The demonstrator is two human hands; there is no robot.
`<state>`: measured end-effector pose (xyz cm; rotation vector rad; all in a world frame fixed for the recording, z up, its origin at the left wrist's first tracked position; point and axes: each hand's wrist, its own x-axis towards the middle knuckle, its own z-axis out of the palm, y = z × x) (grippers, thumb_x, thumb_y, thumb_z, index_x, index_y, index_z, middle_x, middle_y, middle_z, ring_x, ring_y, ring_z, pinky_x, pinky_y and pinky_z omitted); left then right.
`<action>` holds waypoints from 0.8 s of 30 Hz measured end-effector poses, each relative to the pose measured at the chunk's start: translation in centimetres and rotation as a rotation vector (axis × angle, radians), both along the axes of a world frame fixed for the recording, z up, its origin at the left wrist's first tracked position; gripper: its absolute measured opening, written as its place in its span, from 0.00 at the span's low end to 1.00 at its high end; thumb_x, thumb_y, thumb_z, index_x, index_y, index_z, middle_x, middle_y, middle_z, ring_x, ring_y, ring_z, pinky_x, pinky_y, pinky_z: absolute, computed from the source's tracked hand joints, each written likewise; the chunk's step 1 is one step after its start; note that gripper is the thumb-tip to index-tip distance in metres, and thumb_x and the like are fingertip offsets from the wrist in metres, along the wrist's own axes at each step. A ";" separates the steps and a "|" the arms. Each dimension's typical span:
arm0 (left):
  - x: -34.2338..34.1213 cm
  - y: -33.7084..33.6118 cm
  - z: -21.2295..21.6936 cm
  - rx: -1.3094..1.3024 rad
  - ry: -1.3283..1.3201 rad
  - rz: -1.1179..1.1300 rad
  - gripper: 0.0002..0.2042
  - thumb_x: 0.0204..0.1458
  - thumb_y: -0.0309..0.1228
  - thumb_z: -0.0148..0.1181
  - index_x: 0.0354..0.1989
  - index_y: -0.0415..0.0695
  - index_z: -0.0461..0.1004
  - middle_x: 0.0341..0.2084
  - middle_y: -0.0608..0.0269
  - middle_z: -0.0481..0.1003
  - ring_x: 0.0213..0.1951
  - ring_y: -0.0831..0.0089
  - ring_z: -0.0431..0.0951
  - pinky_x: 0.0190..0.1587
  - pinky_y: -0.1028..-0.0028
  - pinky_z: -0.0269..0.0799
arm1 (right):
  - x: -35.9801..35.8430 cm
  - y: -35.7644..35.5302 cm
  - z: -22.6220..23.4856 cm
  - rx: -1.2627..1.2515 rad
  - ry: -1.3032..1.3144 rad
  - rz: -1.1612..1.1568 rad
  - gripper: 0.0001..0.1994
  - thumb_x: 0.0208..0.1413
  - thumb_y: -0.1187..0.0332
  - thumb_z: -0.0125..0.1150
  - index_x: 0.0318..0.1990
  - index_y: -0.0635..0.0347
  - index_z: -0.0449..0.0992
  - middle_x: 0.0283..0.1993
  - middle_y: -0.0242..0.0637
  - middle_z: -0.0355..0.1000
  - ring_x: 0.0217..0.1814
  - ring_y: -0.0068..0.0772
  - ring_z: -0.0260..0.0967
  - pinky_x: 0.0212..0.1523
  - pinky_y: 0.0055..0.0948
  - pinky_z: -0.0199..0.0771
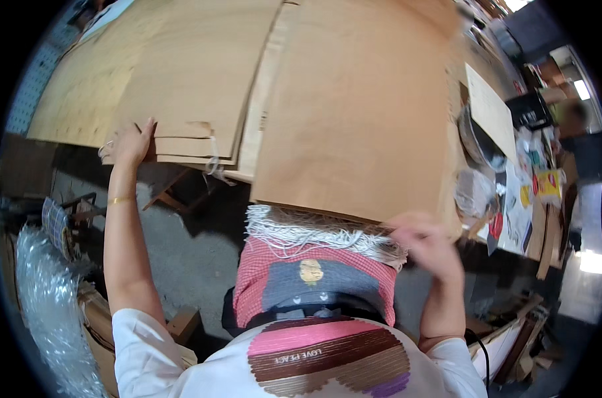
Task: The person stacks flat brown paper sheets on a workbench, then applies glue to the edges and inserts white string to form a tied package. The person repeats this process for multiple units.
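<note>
A large brown kraft paper sheet (354, 113) lies in front of me, its near edge over my lap. Beneath that edge hangs a bundle of thin white cords (314, 233), spread across the top of my red checked apron (254, 272). My right hand (425, 244) is at the bundle's right end, by the sheet's near corner; motion blurs its fingers, so what they hold is unclear. To the left, a stack of brown sheets (195, 79) has a white cord (213, 159) dangling from its near edge. My left hand (127, 141) rests on that stack's near left corner, fingers apart.
At right stand a metal bowl (476, 139) with a white board (492, 109) over it, a clear plastic bag (474, 192) and a yellow packet (549, 186). Clear plastic wrap (49, 312) is heaped at lower left. A wooden trestle leg (168, 196) shows under the table.
</note>
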<state>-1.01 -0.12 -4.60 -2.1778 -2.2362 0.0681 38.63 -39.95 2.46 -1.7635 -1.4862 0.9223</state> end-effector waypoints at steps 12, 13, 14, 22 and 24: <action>20.9 -22.4 0.3 0.068 -0.193 -1.287 0.43 0.33 0.58 0.60 0.61 0.51 0.64 0.63 0.48 0.55 0.65 0.49 0.53 0.65 0.48 0.43 | 14.0 -12.9 -2.7 0.015 -1.109 -0.523 0.20 0.42 0.81 0.59 0.46 0.57 0.75 0.34 0.43 0.68 0.38 0.47 0.68 0.38 0.39 0.70; 21.0 -22.0 0.3 0.070 -0.155 -1.295 0.43 0.33 0.63 0.55 0.60 0.51 0.65 0.63 0.47 0.56 0.65 0.47 0.53 0.65 0.47 0.42 | 14.6 -12.9 -2.1 0.100 -1.126 -0.549 0.17 0.43 0.80 0.60 0.44 0.58 0.75 0.33 0.41 0.69 0.35 0.43 0.70 0.36 0.36 0.71; 21.0 -21.7 0.0 0.114 -0.149 -1.316 0.44 0.33 0.66 0.52 0.59 0.50 0.66 0.63 0.45 0.56 0.64 0.45 0.53 0.65 0.46 0.42 | 15.3 -12.8 -1.7 0.189 -1.144 -0.578 0.14 0.44 0.79 0.62 0.41 0.60 0.75 0.31 0.39 0.70 0.32 0.38 0.71 0.35 0.33 0.72; 19.4 -25.0 -1.2 0.377 -0.315 -1.432 0.32 0.41 0.52 0.63 0.49 0.40 0.70 0.50 0.49 0.67 0.53 0.52 0.66 0.58 0.49 0.57 | 26.1 -4.3 0.2 0.528 -0.117 -1.159 0.10 0.51 0.68 0.65 0.34 0.67 0.74 0.23 0.33 0.72 0.20 0.19 0.68 0.20 0.21 0.68; 18.7 -28.2 -0.8 0.145 -0.554 -1.487 0.15 0.44 0.39 0.64 0.35 0.41 0.73 0.29 0.58 0.73 0.30 0.60 0.73 0.37 0.61 0.69 | 28.8 -1.8 -1.6 0.450 -0.206 -1.136 0.10 0.54 0.67 0.63 0.35 0.65 0.73 0.21 0.30 0.70 0.17 0.16 0.64 0.18 0.17 0.64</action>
